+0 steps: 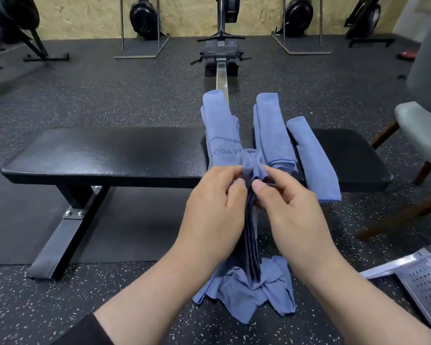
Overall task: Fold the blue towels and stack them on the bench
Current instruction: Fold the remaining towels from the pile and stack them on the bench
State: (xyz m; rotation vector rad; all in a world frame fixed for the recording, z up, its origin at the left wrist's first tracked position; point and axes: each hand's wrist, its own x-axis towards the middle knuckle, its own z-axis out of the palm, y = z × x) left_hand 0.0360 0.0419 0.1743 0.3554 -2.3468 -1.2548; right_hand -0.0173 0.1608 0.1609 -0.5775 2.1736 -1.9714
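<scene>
A soft blue towel [253, 168], bunched at its top edge, is pinched between the left hand [214, 207] and the right hand [286, 202], fingers curled tight on the cloth in front of the bench [105, 155]; its lower end hangs in dark pleats and crumples on the speckled rubber floor [110, 100]. Three folded towels [271, 130] lie across the black padded bench, their ends overhanging. A grey upholstered chair [423, 130] stands at right.
</scene>
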